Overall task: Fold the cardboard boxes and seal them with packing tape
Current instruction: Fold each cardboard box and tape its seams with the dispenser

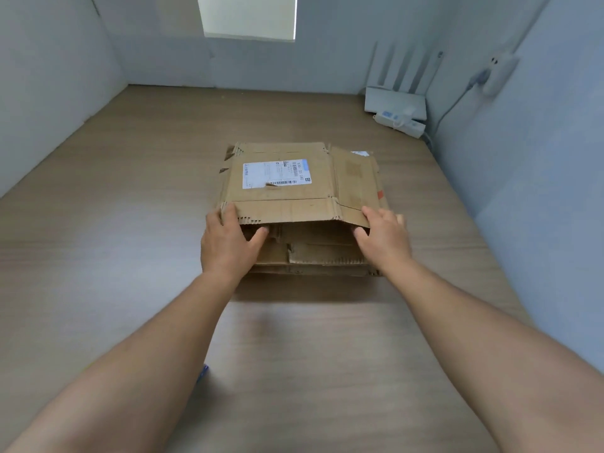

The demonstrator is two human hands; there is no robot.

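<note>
- A flattened cardboard box (287, 197) lies at the middle of a wooden table (147, 197), on top of more flattened cardboard (323, 253) that shows beneath its near edge.
- The near edge of the flattened cardboard box is raised a little off the pieces below; its far edge rests low.
- A white shipping label (276, 174) with a barcode sits on the upper face of the box, towards its far left part.
- A side flap of the box spreads out to the right, with a small red mark near its right edge.
- The left hand (225, 243) grasps the near left corner of the box: fingers lie on top, and the thumb curls under the raised edge.
- The right hand (385, 237) grasps the near right corner in the same way, fingers on the flap's upper face and thumb tucked beneath.
- Both forearms reach forward from the bottom corners of the view, bare.
- In the far right corner of the table stands a white router (394, 99) with four upright antennas, and a white power strip (400, 120) lies just in front of it.
- A cable (454, 103) runs along the right wall up to a white socket block (496, 73).
</note>
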